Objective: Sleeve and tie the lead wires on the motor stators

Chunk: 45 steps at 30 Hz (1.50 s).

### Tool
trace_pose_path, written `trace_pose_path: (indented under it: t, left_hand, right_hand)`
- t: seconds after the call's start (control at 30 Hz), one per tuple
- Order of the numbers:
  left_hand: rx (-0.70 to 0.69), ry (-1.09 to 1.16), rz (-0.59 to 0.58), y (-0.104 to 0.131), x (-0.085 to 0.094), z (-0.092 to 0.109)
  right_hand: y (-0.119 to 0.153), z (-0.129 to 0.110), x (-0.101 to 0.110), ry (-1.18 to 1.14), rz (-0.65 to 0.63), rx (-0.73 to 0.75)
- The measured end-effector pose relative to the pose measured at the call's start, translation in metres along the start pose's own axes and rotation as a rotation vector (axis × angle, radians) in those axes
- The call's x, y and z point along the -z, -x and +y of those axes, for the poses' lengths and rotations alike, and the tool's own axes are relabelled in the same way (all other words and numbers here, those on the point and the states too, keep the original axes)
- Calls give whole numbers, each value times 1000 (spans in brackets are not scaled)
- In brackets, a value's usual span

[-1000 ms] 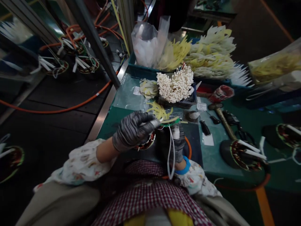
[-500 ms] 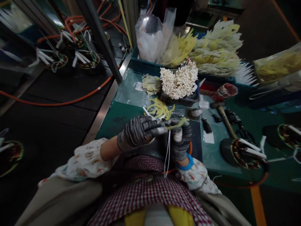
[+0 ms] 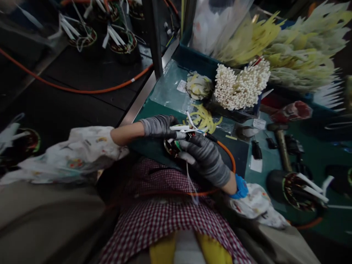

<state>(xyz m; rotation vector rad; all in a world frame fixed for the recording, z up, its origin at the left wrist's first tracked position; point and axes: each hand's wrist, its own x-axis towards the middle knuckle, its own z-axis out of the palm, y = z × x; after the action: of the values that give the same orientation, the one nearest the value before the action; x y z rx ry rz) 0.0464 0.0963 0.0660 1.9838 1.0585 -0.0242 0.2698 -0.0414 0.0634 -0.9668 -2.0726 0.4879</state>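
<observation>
Both hands wear grey striped gloves with pale fingertips. A round part with copper-coloured windings [image 3: 172, 147] sits between them, white sleeves [image 3: 180, 128] and thin wires standing out of its top. My left hand [image 3: 159, 126] is closed at its upper left side, fingers against the white sleeves. On its right side my right hand [image 3: 205, 157] is closed, with fingertips pressed to a green edge of the part. A thin white cord [image 3: 189, 179] hangs below my right hand. Just beyond lie loose yellow strips [image 3: 205, 118].
Behind are a bundle of white-tipped sticks [image 3: 240, 86], a pale leafy bundle [image 3: 199, 86] and a teal bin [image 3: 195, 57] of yellow strips. A hammer [image 3: 282, 146] and a wound part [image 3: 298, 189] stand right. An orange hose [image 3: 229, 154] curves beside my right hand.
The yellow-green strip has gone from my hands, and they now hold the wound part. My left hand has moved up and my right hand reaches in from the right. The view has shifted.
</observation>
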Motion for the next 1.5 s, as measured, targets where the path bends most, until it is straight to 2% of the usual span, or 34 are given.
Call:
trace_pose_path:
  t: [0.1,0.2,0.37,0.5,0.57,0.67,0.77,0.9,1.07,1.23,1.3,1.43,1.5]
  left_hand:
    - [32,104,-27,0,2,-6]
    - [66,248,105,17,-10,-15]
    - [-52,474,330,61,-45,-15]
    - [-48,586,457,84,-60,-7]
    - [-49,604,449,88,-61,-5]
    - [-71,604,426,88,-59,-5]
    - [-71,636,454,87,-60,-8]
    - [-71,670,491,90,-67,-14]
    - [-78,637,499,96,-70,-18]
    - [-115,569,491,99,-73,-23]
    - [-176,518,496,100,-79,-28]
    - [-396,370,524,100,-97,-40]
    - [-401,303,567,99,-104,-44]
  right_hand:
    - [9,-1,-27,212,-60,-97]
    - [19,-9,-41,278,-62,-186]
    - [33,-37,-47,367,17,-76]
    - [40,-51,-54,424,-84,-206]
    - [42,-53,-57,416,-119,-245]
    - [44,-52,-60,382,-88,-248]
    - [44,-51,-62,314,-45,-251]
    - [44,-50,-68,239,-56,-316]
    - [49,-47,-77,274,-12,-298]
    - [51,-52,-74,302,-10,-292]
    - [48,-55,-72,328,-27,-290]
    - [45,-60,-78,410,-41,-293]
    - [46,-59,-83,372,-12,-282]
